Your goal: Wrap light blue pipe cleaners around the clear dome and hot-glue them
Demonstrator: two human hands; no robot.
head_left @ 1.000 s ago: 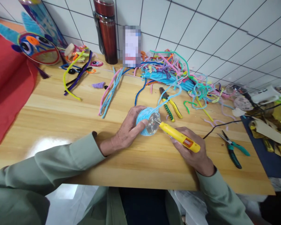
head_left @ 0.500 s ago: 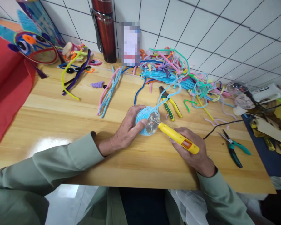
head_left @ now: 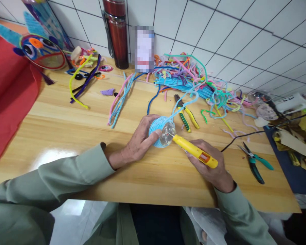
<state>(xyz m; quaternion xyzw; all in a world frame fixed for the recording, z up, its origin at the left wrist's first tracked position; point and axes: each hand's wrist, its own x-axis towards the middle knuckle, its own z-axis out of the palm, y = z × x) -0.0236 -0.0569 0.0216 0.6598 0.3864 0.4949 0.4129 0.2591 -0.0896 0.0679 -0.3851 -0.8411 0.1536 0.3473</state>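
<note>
Near the middle of the wooden table, my left hand (head_left: 140,141) is closed around a clear rounded piece (head_left: 167,134) wound with light blue pipe cleaner (head_left: 155,131). Two loose light blue strands (head_left: 185,104) rise from it toward the back. My right hand (head_left: 210,163) grips a yellow glue gun (head_left: 195,150), whose tip touches or nearly touches the clear end; contact is too small to tell. Yellow-green handled pliers (head_left: 185,114) lie just behind the clear piece.
A pipe cleaner pile (head_left: 183,80) lies along the tiled wall beside a phone (head_left: 144,49) and red thermos (head_left: 117,37). Teal pliers (head_left: 255,161) and a black cable (head_left: 241,135) are at right. Red cloth (head_left: 12,88) and a decorated figure (head_left: 42,51) occupy the left.
The whole view has shifted slightly. Both hands keep their hold, and the clear piece and the glue gun stay in nearly the same place relative to each other.
</note>
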